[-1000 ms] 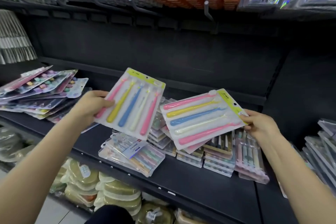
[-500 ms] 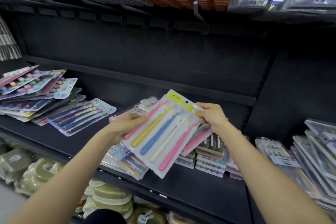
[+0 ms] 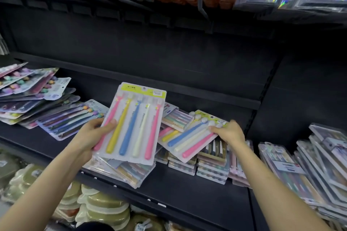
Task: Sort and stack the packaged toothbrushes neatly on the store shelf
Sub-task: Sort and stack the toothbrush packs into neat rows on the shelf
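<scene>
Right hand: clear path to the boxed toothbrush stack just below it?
Probably not yet. The right hand is gripping a five-brush pack that lies tilted across the boxed stack, covering its top. It would need to set that pack aside first.

My only view is the head camera, looking forward and down at the black shelf [image 3: 187,189] from close range (wide-angle, edges bowed), forearms reaching in from the bottom corners.

bare shelf strip [image 3: 187,195] in front, toothbrush packs [image 3: 212,167] crowding behind
</scene>
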Demonstrator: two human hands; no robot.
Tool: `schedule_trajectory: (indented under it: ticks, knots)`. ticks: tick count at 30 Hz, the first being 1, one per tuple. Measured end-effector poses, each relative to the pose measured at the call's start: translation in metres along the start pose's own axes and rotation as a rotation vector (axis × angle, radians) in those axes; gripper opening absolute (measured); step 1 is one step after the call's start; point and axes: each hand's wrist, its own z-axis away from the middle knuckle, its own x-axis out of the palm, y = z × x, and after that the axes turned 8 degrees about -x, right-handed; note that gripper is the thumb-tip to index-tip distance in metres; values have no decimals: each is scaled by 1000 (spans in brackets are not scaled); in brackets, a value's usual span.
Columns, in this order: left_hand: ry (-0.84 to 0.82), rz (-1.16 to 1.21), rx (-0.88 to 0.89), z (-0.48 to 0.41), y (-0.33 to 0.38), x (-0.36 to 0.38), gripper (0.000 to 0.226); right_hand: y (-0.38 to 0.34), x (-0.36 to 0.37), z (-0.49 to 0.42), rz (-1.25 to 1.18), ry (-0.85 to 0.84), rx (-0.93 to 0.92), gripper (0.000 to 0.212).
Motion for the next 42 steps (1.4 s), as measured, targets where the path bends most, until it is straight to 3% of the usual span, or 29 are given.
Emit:
schedule_trajectory:
  ticks: [4,9,13,18,22,27,32,34,36,42]
  knots:
    - [20,20,-3,1,-4,24,37,-10,10,4,-57,247,-68,64]
    - [30,34,-39,0,-6,47,22,-22,-10,11,-345,471,-178,66]
    - [-2,-13,-68,-2,-6,54,45,-6,-46,21,-465,571,-235,45]
    - [-76,-78,-42,0,-2,57,48,-10,-55,37,-781,358,-289,34]
    - [-95,-101,-61,2,-5,64,35,-56,2,53,-787,116,-418,30]
    - [-90,-55,-97,-2,-9,41,35,-81,45,51,-667,77,-405,35]
    - [-219,25,-101,2,-4,20,40,-109,77,55,-550,101,-375,24]
    - [-246,81,-133,2,-2,8,54,-123,92,58,-505,89,-388,25]
    - [-199,62,-118,1,0,-10,65,-134,106,58,-377,69,-424,34]
    - [68,110,-54,-14,6,-76,64,-145,132,56,-15,-79,-469,51]
